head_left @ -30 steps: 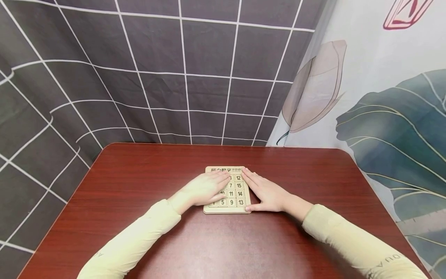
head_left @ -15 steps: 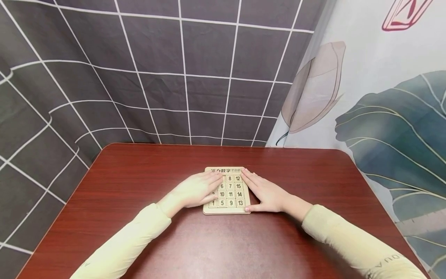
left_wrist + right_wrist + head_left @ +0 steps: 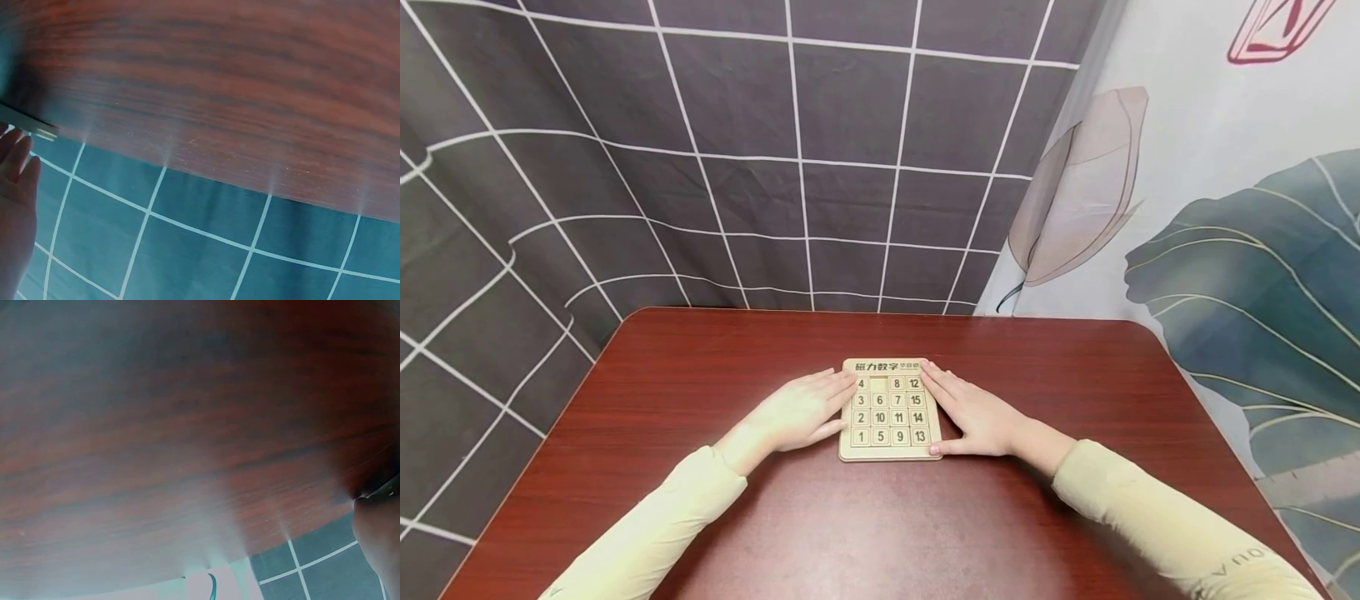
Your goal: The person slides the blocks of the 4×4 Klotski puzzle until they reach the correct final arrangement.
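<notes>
A wooden number sliding puzzle (image 3: pixel 889 452) lies flat on the table, its numbered tiles in rows, with one gap in the top row between 4 and 8. My left hand (image 3: pixel 793 412) is at its left edge, fingers extended, fingertips over the frame beside the 4. Along the right edge rests my right hand (image 3: pixel 981 418), fingers straight toward the upper corner and thumb on the lower corner. In the left wrist view, the left hand (image 3: pixel 15 212) shows just below the puzzle's edge (image 3: pixel 28 122). Only part of the right hand (image 3: pixel 378 540) appears in the right wrist view.
The reddish-brown wooden table (image 3: pixel 700 350) has rounded far corners. Behind it hangs a dark grid-patterned curtain (image 3: pixel 850 200), with a pale leaf-printed curtain (image 3: pixel 1187 167) on the right.
My left hand has moved left off the tiles to the puzzle's left edge, uncovering the left columns and the gap. The right hand and the puzzle stay in place.
</notes>
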`<action>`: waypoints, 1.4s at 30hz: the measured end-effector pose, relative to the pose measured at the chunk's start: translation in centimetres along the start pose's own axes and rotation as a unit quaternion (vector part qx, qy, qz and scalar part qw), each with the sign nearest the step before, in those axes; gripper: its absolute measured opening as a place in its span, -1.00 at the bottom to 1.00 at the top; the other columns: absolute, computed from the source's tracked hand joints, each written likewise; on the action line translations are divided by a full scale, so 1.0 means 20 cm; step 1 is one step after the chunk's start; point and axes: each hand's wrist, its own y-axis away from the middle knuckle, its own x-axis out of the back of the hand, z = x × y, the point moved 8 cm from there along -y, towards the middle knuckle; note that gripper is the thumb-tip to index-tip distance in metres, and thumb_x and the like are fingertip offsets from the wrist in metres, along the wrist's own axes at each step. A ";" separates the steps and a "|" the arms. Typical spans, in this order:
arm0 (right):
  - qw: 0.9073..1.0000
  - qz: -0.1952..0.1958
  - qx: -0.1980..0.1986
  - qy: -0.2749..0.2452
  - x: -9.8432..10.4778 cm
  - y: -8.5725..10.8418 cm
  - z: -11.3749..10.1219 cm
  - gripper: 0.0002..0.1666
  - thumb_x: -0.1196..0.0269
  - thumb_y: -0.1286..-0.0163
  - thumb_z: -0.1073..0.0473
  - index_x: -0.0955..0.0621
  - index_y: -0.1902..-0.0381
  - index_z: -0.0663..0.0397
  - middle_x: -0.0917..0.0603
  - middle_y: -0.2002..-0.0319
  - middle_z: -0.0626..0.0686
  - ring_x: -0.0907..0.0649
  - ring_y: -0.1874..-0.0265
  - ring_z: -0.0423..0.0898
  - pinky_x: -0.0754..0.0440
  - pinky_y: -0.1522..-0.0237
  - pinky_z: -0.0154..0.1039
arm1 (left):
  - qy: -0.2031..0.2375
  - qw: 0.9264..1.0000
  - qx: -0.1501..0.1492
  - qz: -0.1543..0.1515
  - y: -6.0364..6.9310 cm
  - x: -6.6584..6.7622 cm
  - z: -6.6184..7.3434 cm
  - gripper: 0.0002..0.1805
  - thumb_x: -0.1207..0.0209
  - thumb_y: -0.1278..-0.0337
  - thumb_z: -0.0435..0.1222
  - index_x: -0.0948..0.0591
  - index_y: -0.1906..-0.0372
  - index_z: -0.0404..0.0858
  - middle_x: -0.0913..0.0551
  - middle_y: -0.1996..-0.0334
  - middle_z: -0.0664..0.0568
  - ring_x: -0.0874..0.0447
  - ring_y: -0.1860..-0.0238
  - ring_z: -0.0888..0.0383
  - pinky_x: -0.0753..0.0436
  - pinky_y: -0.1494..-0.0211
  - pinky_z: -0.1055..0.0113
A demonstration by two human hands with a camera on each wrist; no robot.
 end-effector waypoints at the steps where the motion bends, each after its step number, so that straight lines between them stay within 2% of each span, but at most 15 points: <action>1: 1.000 0.001 0.001 -0.002 0.00 0.00 0.00 0.37 -0.29 -0.36 -0.47 -0.04 -0.69 0.36 0.03 -0.73 0.30 -0.12 -0.72 0.18 -0.23 -0.70 0.16 | 0.000 1.000 0.000 -0.001 0.00 0.00 0.00 -0.32 -0.12 -0.55 0.03 -0.50 -0.49 -0.36 -0.52 -0.51 -0.16 -0.49 -0.55 -0.04 -0.41 -0.68 0.11; 10: 1.000 0.001 -0.001 -0.007 -0.01 0.01 0.00 0.36 -0.30 -0.36 -0.46 -0.04 -0.69 0.35 0.04 -0.73 0.29 -0.11 -0.72 0.19 -0.23 -0.70 0.16 | 0.010 1.000 -0.015 -0.005 -0.08 0.02 0.07 -0.32 -0.10 -0.56 0.03 -0.49 -0.49 -0.36 -0.51 -0.51 -0.17 -0.48 -0.55 -0.04 -0.42 -0.67 0.11; 16: 1.000 0.000 0.000 -0.005 -0.02 0.00 0.01 0.36 -0.26 -0.38 -0.50 -0.02 -0.70 0.32 0.06 -0.74 0.26 -0.09 -0.73 0.15 -0.21 -0.71 0.14 | -0.002 1.000 -0.017 -0.017 -0.11 0.00 0.07 -0.31 -0.07 -0.58 0.05 -0.48 -0.50 -0.36 -0.50 -0.52 -0.18 -0.46 -0.57 -0.04 -0.41 -0.68 0.12; 20: 1.000 0.000 0.003 -0.006 -0.02 -0.01 0.00 0.36 -0.26 -0.38 -0.49 -0.02 -0.70 0.32 0.05 -0.74 0.27 -0.09 -0.73 0.15 -0.22 -0.70 0.14 | 0.002 1.000 -0.019 -0.011 -0.08 -0.01 0.07 -0.30 -0.06 -0.59 0.07 -0.46 -0.53 -0.33 -0.48 -0.54 -0.15 -0.43 -0.58 -0.02 -0.39 -0.69 0.13; 24: 1.000 0.003 0.005 -0.007 -0.01 -0.01 0.00 0.36 -0.28 -0.38 -0.48 -0.03 -0.70 0.34 0.05 -0.74 0.28 -0.10 -0.72 0.17 -0.22 -0.70 0.15 | 0.008 1.000 -0.021 0.003 -0.03 0.01 0.06 -0.31 -0.09 -0.58 0.04 -0.46 -0.53 -0.34 -0.49 -0.53 -0.15 -0.45 -0.58 -0.02 -0.39 -0.69 0.12; 31: 1.000 0.005 0.005 -0.009 0.00 -0.01 0.00 0.36 -0.28 -0.37 -0.48 -0.03 -0.69 0.35 0.04 -0.74 0.29 -0.10 -0.72 0.18 -0.22 -0.70 0.17 | -0.013 0.999 -0.022 0.018 0.06 0.05 0.09 -0.32 -0.15 -0.53 0.04 -0.51 -0.47 -0.36 -0.55 -0.48 -0.15 -0.52 -0.52 -0.01 -0.44 -0.66 0.13; 36: 1.000 0.002 0.000 -0.009 0.00 0.00 0.00 0.36 -0.30 -0.36 -0.45 -0.03 -0.69 0.35 0.05 -0.74 0.29 -0.10 -0.72 0.18 -0.22 -0.70 0.17 | -0.018 0.999 -0.023 0.020 0.07 0.06 0.11 -0.32 -0.15 -0.52 0.05 -0.53 -0.47 -0.35 -0.56 -0.47 -0.15 -0.53 -0.52 -0.02 -0.44 -0.65 0.14; 42: 1.000 0.003 0.001 -0.008 0.00 0.00 0.00 0.36 -0.30 -0.36 -0.46 -0.03 -0.69 0.35 0.04 -0.73 0.30 -0.10 -0.72 0.18 -0.23 -0.70 0.17 | -0.035 0.999 -0.021 0.025 0.06 0.04 0.10 -0.32 -0.16 -0.51 0.06 -0.55 -0.45 -0.35 -0.58 -0.46 -0.14 -0.54 -0.51 -0.01 -0.46 -0.65 0.13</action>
